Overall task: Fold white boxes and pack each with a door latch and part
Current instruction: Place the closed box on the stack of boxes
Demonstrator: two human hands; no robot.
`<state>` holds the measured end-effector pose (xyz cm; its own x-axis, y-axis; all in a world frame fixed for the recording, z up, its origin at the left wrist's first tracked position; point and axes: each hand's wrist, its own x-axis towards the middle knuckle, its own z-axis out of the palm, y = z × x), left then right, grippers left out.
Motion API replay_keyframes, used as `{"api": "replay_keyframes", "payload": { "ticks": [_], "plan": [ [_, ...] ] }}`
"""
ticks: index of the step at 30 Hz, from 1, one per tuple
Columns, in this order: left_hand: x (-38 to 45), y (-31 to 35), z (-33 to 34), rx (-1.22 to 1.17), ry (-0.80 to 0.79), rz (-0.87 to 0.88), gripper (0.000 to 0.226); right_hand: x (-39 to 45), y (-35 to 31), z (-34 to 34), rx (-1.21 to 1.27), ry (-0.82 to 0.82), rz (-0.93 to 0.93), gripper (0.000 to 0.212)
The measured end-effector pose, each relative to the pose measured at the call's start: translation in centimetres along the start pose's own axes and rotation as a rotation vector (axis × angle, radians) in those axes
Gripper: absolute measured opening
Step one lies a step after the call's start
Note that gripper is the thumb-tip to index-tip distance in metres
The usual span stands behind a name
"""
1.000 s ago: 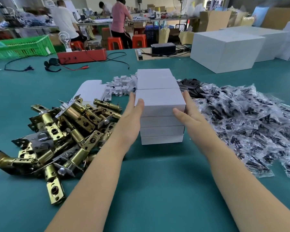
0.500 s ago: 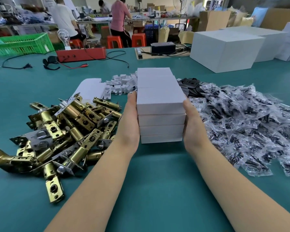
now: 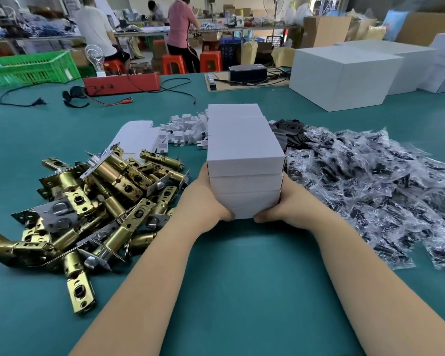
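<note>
A stack of closed white boxes (image 3: 244, 155) stands in the middle of the teal table, several high and in rows going back. My left hand (image 3: 203, 199) grips the stack's left side, thumb curled onto the front of the bottom box. My right hand (image 3: 290, 204) grips the right side the same way. A heap of brass door latches (image 3: 93, 201) lies to the left. Clear bags of black parts (image 3: 370, 191) are piled to the right. Flat unfolded white boxes (image 3: 136, 134) and small white inserts (image 3: 183, 129) lie behind the latches.
Large white cartons (image 3: 342, 73) stand at the back right. A red box with cables (image 3: 123, 83), a black device (image 3: 247, 73) and a green crate (image 3: 34, 68) sit along the far side. People work at benches beyond the table.
Both hands closed in from beside the stack and slid down to its base, thumbs now wrapped onto the front of the bottom box.
</note>
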<state>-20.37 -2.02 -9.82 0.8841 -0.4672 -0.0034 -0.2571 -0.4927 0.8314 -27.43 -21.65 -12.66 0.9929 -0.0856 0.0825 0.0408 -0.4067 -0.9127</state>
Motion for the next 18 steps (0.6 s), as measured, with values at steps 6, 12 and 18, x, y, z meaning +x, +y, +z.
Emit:
{"api": "replay_keyframes", "payload": {
  "ticks": [6,12,18],
  "plan": [
    [-0.2,0.2,0.2,-0.002,0.049,-0.007,0.076,0.1,0.0,0.2,-0.019,0.021,0.027,0.103],
    [-0.5,0.1,0.8,-0.021,0.140,0.009,0.076,0.0,-0.2,0.4,-0.038,0.091,0.044,0.091],
    [-0.3,0.2,1.8,0.062,0.210,0.087,0.081,0.5,-0.5,1.3,-0.123,0.300,0.102,0.074]
  ]
}}
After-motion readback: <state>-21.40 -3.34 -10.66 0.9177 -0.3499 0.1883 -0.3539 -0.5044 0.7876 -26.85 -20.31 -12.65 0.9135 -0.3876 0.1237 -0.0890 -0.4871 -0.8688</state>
